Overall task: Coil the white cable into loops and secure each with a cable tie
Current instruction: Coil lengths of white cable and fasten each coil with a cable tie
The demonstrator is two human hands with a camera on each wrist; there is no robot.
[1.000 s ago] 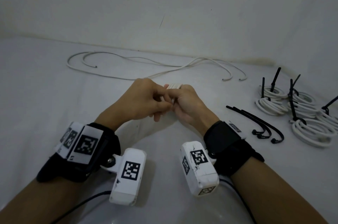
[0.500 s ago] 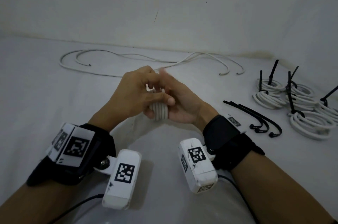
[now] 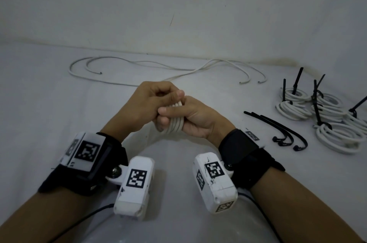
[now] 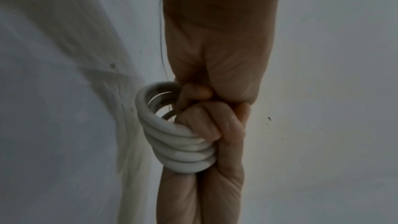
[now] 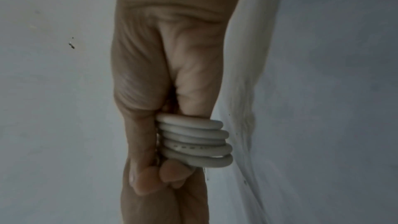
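Both hands (image 3: pixel 170 111) clasped, white cable coil (image 3: pixel 175 121) now upright

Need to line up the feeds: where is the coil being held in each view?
Head: coil at centre, between both hands.
Left wrist: coil centre-left, lower half, stacked loops with the open ring on top.
Right wrist: coil right of centre, lower half, loops stacked.
Shared landmark: the white tabletop.
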